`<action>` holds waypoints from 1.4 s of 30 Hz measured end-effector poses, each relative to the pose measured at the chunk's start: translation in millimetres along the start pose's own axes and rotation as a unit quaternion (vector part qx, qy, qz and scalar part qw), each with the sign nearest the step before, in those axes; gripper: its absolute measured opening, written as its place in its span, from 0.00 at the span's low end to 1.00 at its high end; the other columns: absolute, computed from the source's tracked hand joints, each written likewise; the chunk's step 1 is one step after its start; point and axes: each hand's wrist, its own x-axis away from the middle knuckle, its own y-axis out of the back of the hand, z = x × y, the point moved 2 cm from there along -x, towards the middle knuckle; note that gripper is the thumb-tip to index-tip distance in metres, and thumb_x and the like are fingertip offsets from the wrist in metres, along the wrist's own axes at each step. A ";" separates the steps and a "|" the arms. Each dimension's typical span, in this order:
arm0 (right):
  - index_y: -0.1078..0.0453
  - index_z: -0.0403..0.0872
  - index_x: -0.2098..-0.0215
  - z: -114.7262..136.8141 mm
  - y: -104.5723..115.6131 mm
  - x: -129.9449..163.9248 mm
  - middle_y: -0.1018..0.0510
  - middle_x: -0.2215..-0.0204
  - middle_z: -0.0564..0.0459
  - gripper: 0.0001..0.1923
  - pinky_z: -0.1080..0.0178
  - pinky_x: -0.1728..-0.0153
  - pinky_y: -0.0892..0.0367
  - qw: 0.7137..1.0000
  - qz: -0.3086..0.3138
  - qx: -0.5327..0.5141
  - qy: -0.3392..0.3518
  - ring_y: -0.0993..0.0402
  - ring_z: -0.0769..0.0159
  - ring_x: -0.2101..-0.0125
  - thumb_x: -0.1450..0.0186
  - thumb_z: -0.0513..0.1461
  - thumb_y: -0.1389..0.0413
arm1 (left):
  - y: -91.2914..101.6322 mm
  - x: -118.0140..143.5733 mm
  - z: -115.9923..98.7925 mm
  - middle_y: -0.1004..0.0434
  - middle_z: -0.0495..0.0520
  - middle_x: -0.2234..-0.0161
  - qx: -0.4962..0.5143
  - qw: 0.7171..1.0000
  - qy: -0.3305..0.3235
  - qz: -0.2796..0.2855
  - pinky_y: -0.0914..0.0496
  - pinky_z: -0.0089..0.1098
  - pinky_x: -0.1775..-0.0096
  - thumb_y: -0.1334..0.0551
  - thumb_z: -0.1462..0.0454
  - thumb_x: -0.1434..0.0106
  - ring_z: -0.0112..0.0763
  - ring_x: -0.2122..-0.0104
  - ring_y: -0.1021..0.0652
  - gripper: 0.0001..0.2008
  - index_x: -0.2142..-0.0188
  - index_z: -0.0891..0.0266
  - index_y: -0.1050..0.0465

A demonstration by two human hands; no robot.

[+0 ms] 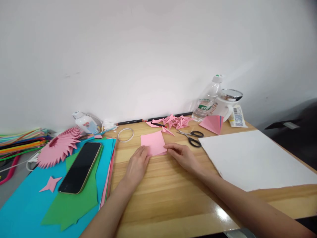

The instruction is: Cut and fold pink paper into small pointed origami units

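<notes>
A square of pink paper (154, 142) lies on the wooden table in front of me, with a second edge showing along its near side. My left hand (139, 161) rests at its near left corner, fingers together and pressed on the paper. At the near right corner, my right hand (180, 154) pinches the edge between thumb and forefinger. Just beyond the sheet are several folded pink paper pieces (173, 122). Black-handled scissors (193, 137) lie to the right of it, and a pale ring (125, 135) to the left.
A white sheet (255, 158) covers the right side. Behind it stand a clear bottle (206, 99), a mug (220, 107) and stacked folded pink paper (211, 124). On the left, a phone (80, 168) lies on green and blue paper (22, 211), near a pink folded paper fan (59, 147).
</notes>
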 end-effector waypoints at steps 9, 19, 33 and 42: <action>0.24 0.47 0.64 13.2 6.6 5.0 0.20 0.61 0.48 0.09 0.56 0.54 0.33 0.997 -0.052 -0.041 0.039 0.26 0.59 0.58 0.41 0.41 0.43 | 17.2 -8.6 -1.7 0.29 0.66 0.48 0.352 0.882 0.272 -0.153 0.29 0.38 0.54 0.34 0.56 0.45 0.40 0.53 0.25 0.35 0.42 0.64 0.44; 0.25 0.49 0.59 17.4 1.8 11.2 0.23 0.56 0.48 0.13 0.58 0.57 0.30 0.992 -0.032 -0.094 0.076 0.27 0.60 0.57 0.43 0.41 0.40 | 20.4 -7.5 -3.7 0.19 0.57 0.69 0.510 0.790 0.301 -0.159 0.29 0.26 0.72 0.28 0.59 0.56 0.32 0.72 0.21 0.16 0.68 0.66 0.24; 0.25 0.49 0.60 18.5 3.2 13.3 0.23 0.57 0.48 0.12 0.57 0.57 0.31 0.992 -0.055 -0.087 0.078 0.27 0.60 0.58 0.42 0.41 0.40 | 20.6 -7.7 -9.5 0.20 0.54 0.73 0.535 0.778 0.301 -0.137 0.31 0.24 0.79 0.28 0.61 0.55 0.27 0.78 0.24 0.15 0.68 0.67 0.24; 0.26 0.47 0.60 24.2 4.1 13.6 0.22 0.58 0.47 0.13 0.58 0.59 0.30 0.993 -0.076 -0.065 0.063 0.25 0.60 0.60 0.42 0.43 0.41 | 20.7 -8.3 -13.9 0.20 0.54 0.74 0.530 0.787 0.295 -0.112 0.32 0.26 0.82 0.29 0.61 0.54 0.28 0.82 0.26 0.18 0.65 0.68 0.26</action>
